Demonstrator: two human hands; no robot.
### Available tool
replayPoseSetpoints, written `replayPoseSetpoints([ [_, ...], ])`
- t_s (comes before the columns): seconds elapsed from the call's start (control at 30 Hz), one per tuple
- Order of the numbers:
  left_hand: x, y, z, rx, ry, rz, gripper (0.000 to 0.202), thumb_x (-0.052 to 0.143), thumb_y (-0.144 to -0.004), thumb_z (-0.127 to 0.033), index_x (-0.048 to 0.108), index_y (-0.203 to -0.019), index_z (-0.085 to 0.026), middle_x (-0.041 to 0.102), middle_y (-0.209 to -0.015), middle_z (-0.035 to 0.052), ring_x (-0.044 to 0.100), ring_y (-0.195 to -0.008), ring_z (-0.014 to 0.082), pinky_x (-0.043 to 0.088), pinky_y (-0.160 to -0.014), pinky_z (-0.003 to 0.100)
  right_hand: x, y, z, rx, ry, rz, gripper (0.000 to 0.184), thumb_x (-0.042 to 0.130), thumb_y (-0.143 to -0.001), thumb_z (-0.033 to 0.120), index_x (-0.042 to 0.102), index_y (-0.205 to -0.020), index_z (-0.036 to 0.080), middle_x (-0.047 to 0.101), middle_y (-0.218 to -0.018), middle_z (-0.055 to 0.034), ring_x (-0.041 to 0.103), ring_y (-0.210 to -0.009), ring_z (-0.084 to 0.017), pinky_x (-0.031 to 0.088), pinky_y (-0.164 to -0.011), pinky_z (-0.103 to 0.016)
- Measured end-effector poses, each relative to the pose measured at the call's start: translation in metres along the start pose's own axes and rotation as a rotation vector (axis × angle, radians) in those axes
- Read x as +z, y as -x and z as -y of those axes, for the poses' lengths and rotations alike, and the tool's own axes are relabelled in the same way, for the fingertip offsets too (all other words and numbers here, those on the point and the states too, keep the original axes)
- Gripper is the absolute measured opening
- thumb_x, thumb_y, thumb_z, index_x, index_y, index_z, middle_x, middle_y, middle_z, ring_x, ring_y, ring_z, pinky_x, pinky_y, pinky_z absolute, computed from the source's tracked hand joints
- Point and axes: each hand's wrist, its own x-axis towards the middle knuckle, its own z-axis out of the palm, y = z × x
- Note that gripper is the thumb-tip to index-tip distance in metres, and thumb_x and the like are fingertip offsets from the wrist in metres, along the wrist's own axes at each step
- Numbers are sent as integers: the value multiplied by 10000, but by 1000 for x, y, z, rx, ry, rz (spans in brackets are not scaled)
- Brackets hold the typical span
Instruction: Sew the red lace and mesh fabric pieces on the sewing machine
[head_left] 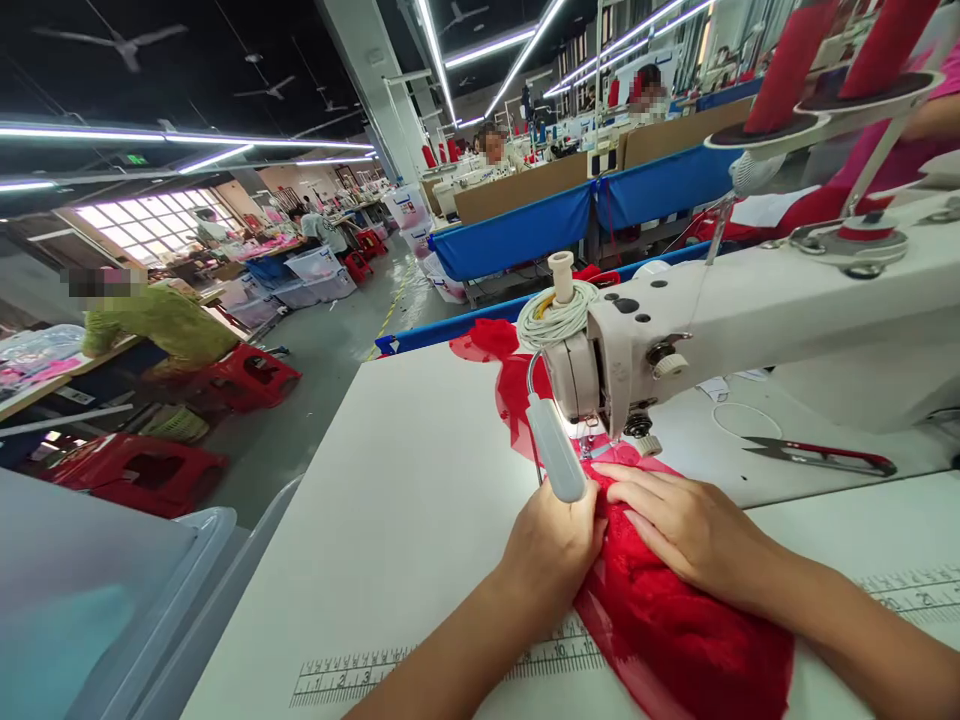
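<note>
A red lace fabric [675, 620] lies on the white table [405, 520] and runs under the needle of a white sewing machine [750, 310]. My left hand [551, 545] sits at the fabric's left edge, fingers curled on the cloth just below the machine's small lamp [555, 450]. My right hand [686, 525] rests flat on the red fabric, fingers stretched toward the presser foot [592, 445]. More red fabric [502, 370] trails out behind the machine.
Thread snips with red handles [821, 455] lie on the table to the right. Red thread cones [795, 60] stand on the machine's rack. A ruler scale [345, 675] is printed along the table's near edge. Plastic bins [112, 600] sit left; other people work at distant tables.
</note>
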Motion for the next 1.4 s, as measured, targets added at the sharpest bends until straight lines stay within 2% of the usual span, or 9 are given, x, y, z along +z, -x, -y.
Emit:
replayPoseSetpoints([
  [0.2, 6, 9, -4, 98, -210, -15, 374, 319, -874, 47, 580, -1092, -108, 668, -880, 120, 652, -930, 256, 522, -661, 337, 0, -2, 2, 9, 108, 16, 330, 386, -892, 110, 626, -1110, 173, 665, -1277, -96, 679, -1055, -222, 600, -796, -345],
  [0.37, 7, 10, -2, 104, -254, -11, 365, 381, -865, 51, 601, -1102, -118, 683, -963, 132, 656, -942, 259, 512, -690, 350, -1, -3, 4, 27, 146, 4, 340, 374, -876, 93, 643, -1065, 178, 678, -1254, -99, 698, -996, -217, 606, -747, -335],
  [0.5, 7, 7, -2, 95, -244, -14, 280, 423, -890, 2, 614, -1042, -137, 673, -989, 133, 643, -930, 258, 500, -727, 374, -1, -4, 5, 17, 167, -33, 323, 363, -888, 92, 648, -1021, 165, 695, -1218, -103, 702, -980, -218, 607, -715, -331],
  [0.7, 4, 5, -5, 78, -303, 61, 252, 439, -821, 42, 589, -814, -161, 620, -791, 85, 604, -744, 238, 393, -521, 324, -3, -5, 7, 53, 187, -6, 300, 350, -915, 127, 638, -954, 203, 693, -1232, -50, 697, -853, -211, 582, -600, -344],
  [0.83, 2, 3, -6, 95, -324, 52, 261, 445, -794, 58, 590, -826, -156, 612, -795, 84, 581, -725, 227, 382, -530, 329, -2, -5, 6, 51, 216, -35, 297, 356, -919, 135, 646, -937, 194, 699, -1217, -59, 675, -801, -197, 563, -583, -330],
  [1.03, 0, 1, -7, 120, -362, 49, 252, 461, -780, 58, 531, -731, -179, 571, -743, 58, 538, -669, 220, 310, -500, 335, 1, -4, 4, 55, 207, -15, 314, 374, -902, 121, 662, -1006, 189, 689, -1233, -81, 671, -813, -196, 545, -589, -320],
  [1.17, -3, 1, -8, 102, -358, 75, 237, 456, -805, 40, 554, -764, -172, 572, -757, 65, 531, -690, 219, 289, -514, 341, 2, -5, 3, 74, 197, -19, 315, 372, -906, 119, 655, -1027, 186, 688, -1230, -85, 672, -824, -199, 540, -595, -320],
  [1.3, -1, -1, -7, 98, -326, 94, 236, 452, -832, 19, 553, -749, -178, 556, -746, 63, 523, -710, 222, 294, -551, 359, 2, -6, 2, 100, 169, -12, 331, 371, -902, 117, 658, -1044, 199, 691, -1217, -82, 670, -895, -211, 549, -655, -334],
  [1.4, 3, -1, -6, 88, -298, 86, 275, 457, -805, 48, 499, -687, -197, 508, -696, 35, 499, -679, 212, 279, -554, 356, 0, -6, 3, 98, 178, 0, 321, 364, -914, 127, 654, -1033, 198, 700, -1184, -85, 673, -878, -207, 535, -624, -325],
])
